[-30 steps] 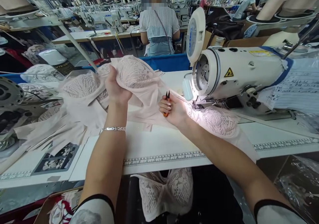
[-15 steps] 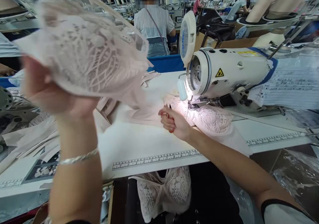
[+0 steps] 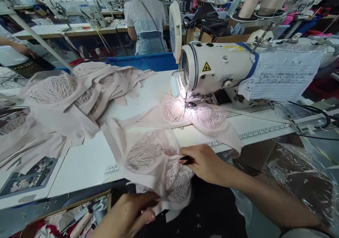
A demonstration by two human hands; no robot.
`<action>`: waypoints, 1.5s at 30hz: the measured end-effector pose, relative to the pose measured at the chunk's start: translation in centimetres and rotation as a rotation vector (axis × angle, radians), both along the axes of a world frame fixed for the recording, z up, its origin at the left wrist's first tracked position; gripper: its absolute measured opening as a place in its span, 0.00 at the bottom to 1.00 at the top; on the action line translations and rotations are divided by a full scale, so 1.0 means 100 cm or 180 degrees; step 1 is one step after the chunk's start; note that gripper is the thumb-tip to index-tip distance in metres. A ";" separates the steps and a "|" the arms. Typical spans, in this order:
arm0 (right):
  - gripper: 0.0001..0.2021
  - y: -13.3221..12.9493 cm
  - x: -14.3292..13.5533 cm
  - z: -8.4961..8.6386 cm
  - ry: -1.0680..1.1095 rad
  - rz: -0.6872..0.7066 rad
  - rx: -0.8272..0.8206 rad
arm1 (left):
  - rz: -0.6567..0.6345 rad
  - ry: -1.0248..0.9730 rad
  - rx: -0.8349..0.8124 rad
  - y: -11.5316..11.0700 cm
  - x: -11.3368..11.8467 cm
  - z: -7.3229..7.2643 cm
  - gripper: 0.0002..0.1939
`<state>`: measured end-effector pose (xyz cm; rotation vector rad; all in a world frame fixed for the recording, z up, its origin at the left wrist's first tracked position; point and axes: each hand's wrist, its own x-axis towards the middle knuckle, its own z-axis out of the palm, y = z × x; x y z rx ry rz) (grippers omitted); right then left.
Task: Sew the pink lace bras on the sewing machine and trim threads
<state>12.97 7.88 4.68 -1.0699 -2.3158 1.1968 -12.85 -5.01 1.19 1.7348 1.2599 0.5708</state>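
A pale pink lace bra (image 3: 144, 155) hangs over the table's front edge between my hands. My left hand (image 3: 132, 209) is closed on its lower edge, above my lap. At the bra's right side my right hand (image 3: 205, 164) is closed around small thread snips (image 3: 186, 160), whose dark blades lie against the fabric; whether its fingertips also pinch the cloth I cannot tell. A second lace bra (image 3: 210, 118) lies under the needle area of the white sewing machine (image 3: 217, 66). The lap bra merges with the held one, so their border is unclear.
Several lace bras are heaped in a pile (image 3: 53, 89) on the left of the table. A handwritten sheet (image 3: 278, 75) covers the machine's right end. Below the table's left edge stands a box of scraps and tools (image 3: 76, 216). A person (image 3: 148, 22) sits ahead, back turned.
My left hand has come down from high on the left, bringing the bra to the table's front edge. My right hand, with the snips, has moved back from the machine to the bra.
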 end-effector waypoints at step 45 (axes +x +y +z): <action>0.32 -0.021 0.066 -0.063 0.1681 0.0275 -0.3353 | 0.0761 -0.3670 -0.1814 0.027 0.083 -0.029 0.36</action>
